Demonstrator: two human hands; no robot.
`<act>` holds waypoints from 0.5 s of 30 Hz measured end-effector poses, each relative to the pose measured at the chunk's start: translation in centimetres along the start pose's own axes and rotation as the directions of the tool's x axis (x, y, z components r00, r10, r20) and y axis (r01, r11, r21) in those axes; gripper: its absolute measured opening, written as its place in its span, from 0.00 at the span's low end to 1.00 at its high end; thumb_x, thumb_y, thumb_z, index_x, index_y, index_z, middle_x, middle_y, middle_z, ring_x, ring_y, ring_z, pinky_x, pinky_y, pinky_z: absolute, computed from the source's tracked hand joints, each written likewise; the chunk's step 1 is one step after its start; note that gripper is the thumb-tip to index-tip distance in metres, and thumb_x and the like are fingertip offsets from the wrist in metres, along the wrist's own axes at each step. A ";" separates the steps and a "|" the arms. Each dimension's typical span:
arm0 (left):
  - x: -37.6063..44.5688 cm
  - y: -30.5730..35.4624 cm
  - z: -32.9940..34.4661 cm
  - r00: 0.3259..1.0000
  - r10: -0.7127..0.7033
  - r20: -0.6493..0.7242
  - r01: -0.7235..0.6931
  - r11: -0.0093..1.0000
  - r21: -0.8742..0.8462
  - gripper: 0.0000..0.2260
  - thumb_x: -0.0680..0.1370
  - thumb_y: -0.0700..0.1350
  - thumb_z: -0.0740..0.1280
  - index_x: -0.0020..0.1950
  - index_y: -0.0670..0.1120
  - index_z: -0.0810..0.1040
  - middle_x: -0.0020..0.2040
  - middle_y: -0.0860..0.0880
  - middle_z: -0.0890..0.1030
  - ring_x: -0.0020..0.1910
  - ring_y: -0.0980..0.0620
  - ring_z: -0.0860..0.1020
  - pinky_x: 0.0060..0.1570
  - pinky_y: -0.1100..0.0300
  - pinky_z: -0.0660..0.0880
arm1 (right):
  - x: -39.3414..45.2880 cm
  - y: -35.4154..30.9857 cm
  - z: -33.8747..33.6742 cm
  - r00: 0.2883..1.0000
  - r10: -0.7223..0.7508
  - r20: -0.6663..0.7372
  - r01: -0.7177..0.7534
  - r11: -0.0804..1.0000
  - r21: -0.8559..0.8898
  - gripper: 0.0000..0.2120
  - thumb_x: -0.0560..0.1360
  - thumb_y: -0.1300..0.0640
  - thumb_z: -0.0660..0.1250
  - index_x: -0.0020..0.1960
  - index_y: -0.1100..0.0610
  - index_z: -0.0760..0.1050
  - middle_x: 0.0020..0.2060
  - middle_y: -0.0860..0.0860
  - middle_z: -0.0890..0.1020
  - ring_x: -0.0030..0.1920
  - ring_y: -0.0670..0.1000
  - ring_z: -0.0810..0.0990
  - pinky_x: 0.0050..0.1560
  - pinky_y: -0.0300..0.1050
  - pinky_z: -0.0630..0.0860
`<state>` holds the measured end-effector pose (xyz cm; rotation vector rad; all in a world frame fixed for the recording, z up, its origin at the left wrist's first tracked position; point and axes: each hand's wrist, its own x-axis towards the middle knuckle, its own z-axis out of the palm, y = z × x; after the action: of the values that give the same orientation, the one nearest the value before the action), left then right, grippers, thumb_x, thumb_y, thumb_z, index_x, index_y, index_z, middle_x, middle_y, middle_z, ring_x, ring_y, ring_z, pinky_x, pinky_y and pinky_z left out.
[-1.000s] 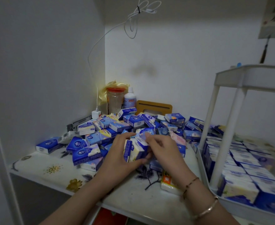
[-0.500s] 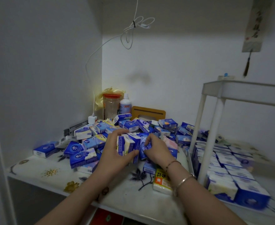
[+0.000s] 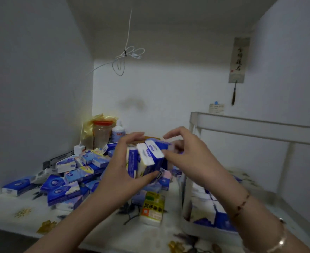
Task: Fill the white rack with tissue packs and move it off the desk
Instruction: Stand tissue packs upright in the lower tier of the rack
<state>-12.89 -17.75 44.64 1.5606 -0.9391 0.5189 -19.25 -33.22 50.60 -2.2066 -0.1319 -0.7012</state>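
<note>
Between my two hands, lifted above the desk, is a bunch of blue-and-white tissue packs (image 3: 147, 157). My left hand (image 3: 122, 172) grips the bunch from the left and below, thumb under it. My right hand (image 3: 187, 154) holds its right side with curled fingers. A heap of loose tissue packs (image 3: 72, 176) covers the desk on the left. The white rack (image 3: 242, 125) stands on the desk at the right; its lower tray (image 3: 192, 225) holds rows of tissue packs (image 3: 207, 207).
A yellow-labelled pack (image 3: 151, 209) lies on the floral desk top (image 3: 13, 210) below my hands. In the back corner stand a clear jar (image 3: 102, 134), a white bottle (image 3: 118, 133) and a white charger (image 3: 79, 149). Walls close the left and back sides.
Both hands have risen from the heap with the bunch of packs and moved right, nearer the rack. The view has tilted upward.
</note>
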 end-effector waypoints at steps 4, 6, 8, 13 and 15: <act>0.3 3.2 2.2 0.989 0.107 0.103 -0.112 0.993 0.046 0.42 0.64 0.42 0.80 0.68 0.64 0.60 0.56 0.66 0.72 0.51 0.64 0.78 0.47 0.70 0.76 | -1.7 -0.9 -5.0 0.996 0.040 -0.076 -0.040 0.999 0.001 0.11 0.71 0.46 0.70 0.47 0.53 0.77 0.38 0.49 0.85 0.40 0.47 0.83 0.39 0.42 0.78; 0.4 4.4 3.8 0.975 0.164 0.148 -0.180 0.979 0.101 0.43 0.65 0.46 0.79 0.68 0.68 0.56 0.57 0.61 0.73 0.50 0.60 0.79 0.48 0.66 0.77 | -2.4 -0.5 -6.7 0.994 0.040 -0.097 -0.043 0.999 -0.023 0.13 0.72 0.43 0.68 0.42 0.53 0.80 0.37 0.49 0.85 0.40 0.48 0.84 0.44 0.48 0.79; 0.6 5.4 5.9 0.959 0.215 0.183 -0.240 0.962 0.129 0.44 0.65 0.47 0.79 0.68 0.70 0.53 0.58 0.56 0.73 0.48 0.61 0.78 0.45 0.68 0.76 | -3.5 0.0 -8.1 0.993 0.065 -0.094 -0.070 0.997 -0.042 0.17 0.74 0.41 0.64 0.42 0.54 0.82 0.37 0.49 0.85 0.40 0.48 0.83 0.45 0.47 0.79; 0.9 7.1 10.5 0.933 0.245 0.263 -0.293 0.942 0.164 0.45 0.67 0.51 0.76 0.64 0.76 0.44 0.59 0.61 0.70 0.52 0.63 0.74 0.46 0.70 0.73 | -6.3 1.4 -11.5 0.955 0.295 0.027 -0.296 0.954 0.050 0.32 0.69 0.30 0.57 0.56 0.55 0.77 0.47 0.53 0.84 0.48 0.51 0.84 0.52 0.47 0.81; 1.0 7.6 12.3 0.927 0.239 0.289 -0.294 0.942 0.163 0.46 0.68 0.51 0.76 0.65 0.76 0.42 0.59 0.64 0.71 0.53 0.63 0.75 0.49 0.64 0.76 | -7.5 2.1 -12.4 0.939 0.339 0.062 -0.342 0.939 0.034 0.33 0.63 0.27 0.63 0.59 0.48 0.72 0.51 0.47 0.82 0.49 0.47 0.83 0.54 0.49 0.80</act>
<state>-20.47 -29.83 47.33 1.7249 -1.3543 0.6236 -30.33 -42.67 51.78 -2.1328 0.2024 -0.4393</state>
